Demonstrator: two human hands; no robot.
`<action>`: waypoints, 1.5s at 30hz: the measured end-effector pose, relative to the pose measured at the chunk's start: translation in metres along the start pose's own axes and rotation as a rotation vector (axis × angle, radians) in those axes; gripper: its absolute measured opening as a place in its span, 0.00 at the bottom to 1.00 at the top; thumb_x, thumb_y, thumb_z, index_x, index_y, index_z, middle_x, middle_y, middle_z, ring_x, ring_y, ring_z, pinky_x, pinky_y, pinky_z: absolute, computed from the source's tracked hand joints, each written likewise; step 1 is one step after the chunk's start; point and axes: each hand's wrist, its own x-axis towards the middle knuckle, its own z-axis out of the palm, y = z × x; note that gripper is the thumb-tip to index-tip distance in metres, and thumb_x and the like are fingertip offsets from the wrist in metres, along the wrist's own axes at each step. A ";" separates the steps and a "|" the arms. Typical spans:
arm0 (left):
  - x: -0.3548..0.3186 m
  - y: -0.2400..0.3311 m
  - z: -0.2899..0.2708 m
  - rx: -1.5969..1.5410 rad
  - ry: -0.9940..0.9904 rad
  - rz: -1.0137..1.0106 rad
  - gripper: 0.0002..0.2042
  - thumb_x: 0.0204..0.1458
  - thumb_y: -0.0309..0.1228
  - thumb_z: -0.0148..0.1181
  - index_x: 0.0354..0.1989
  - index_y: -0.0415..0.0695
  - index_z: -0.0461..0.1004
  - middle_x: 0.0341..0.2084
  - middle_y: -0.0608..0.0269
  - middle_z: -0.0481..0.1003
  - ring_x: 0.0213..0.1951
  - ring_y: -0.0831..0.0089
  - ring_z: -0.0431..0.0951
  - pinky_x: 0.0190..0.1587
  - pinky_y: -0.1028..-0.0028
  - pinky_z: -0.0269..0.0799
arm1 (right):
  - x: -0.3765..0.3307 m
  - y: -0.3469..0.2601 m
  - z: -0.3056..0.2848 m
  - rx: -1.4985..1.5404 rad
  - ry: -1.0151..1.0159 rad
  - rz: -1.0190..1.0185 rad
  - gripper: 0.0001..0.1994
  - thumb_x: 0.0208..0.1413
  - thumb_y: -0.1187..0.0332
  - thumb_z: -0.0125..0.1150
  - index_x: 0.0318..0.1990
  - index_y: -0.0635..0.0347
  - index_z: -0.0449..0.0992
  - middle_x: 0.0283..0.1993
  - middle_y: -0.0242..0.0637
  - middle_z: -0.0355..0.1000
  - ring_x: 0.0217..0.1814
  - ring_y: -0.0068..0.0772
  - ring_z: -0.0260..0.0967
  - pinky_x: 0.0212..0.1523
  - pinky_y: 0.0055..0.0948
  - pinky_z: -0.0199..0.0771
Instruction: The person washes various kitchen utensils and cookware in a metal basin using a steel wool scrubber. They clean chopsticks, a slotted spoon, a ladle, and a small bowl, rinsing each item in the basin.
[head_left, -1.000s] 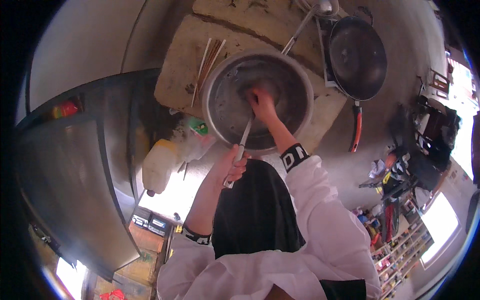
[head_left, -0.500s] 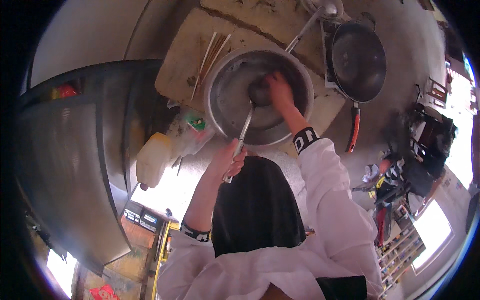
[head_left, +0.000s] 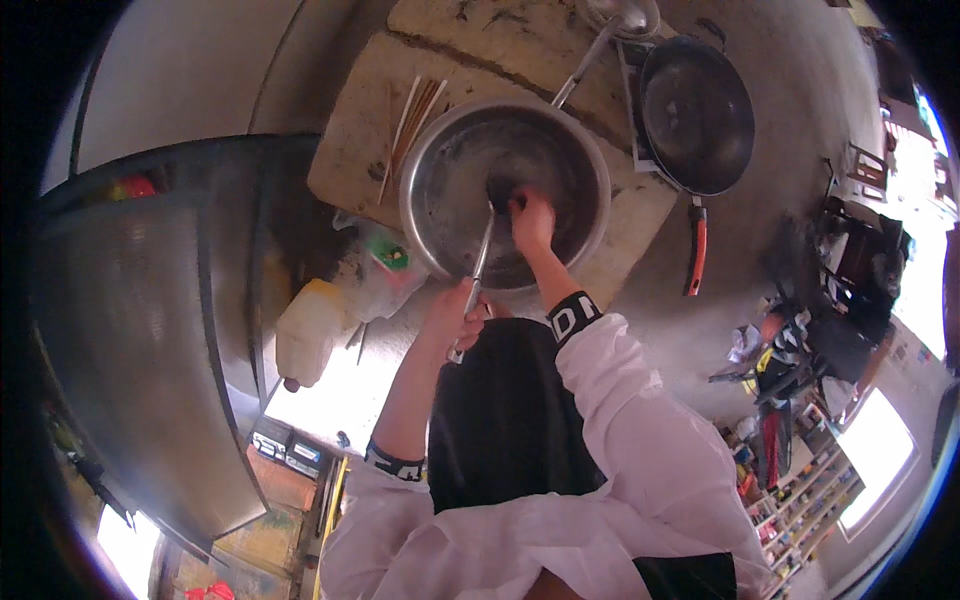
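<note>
The long metal ladle (head_left: 478, 270) is gripped at its handle by the left hand (head_left: 452, 318); its dark scoop is pressed by the right hand's (head_left: 530, 217) closed fingers inside the large round steel basin (head_left: 430, 215). Steady handle support is judged advisable.

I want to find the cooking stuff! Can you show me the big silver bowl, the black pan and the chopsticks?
Big silver bowl (head_left: 425, 190): head view, on its left inner wall.
Black pan (head_left: 697, 110): head view, on its dark inside.
Chopsticks (head_left: 412, 118): head view, on the middle of the bundle.
</note>
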 end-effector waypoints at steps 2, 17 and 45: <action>-0.005 -0.002 0.003 0.030 -0.001 0.027 0.18 0.59 0.47 0.39 0.29 0.45 0.64 0.12 0.72 0.58 0.08 0.82 0.53 0.08 0.78 0.48 | 0.003 0.002 -0.013 -0.112 -0.009 -0.006 0.14 0.44 0.73 0.59 0.42 0.55 0.73 0.49 0.46 0.66 0.49 0.50 0.65 0.48 0.40 0.66; -0.041 -0.026 0.015 0.592 0.357 0.375 0.15 0.58 0.41 0.44 0.30 0.41 0.66 0.14 0.67 0.63 0.15 0.77 0.63 0.17 0.75 0.58 | -0.045 -0.030 -0.015 0.604 -0.050 0.008 0.19 0.61 0.55 0.43 0.33 0.59 0.76 0.24 0.43 0.71 0.30 0.40 0.71 0.37 0.32 0.69; 0.146 0.044 0.007 0.261 0.611 0.913 0.13 0.57 0.33 0.46 0.35 0.37 0.74 0.30 0.59 0.76 0.33 0.70 0.74 0.37 0.73 0.67 | -0.018 -0.048 -0.149 0.472 0.295 -0.170 0.13 0.61 0.64 0.48 0.33 0.66 0.72 0.19 0.34 0.71 0.21 0.23 0.72 0.24 0.21 0.71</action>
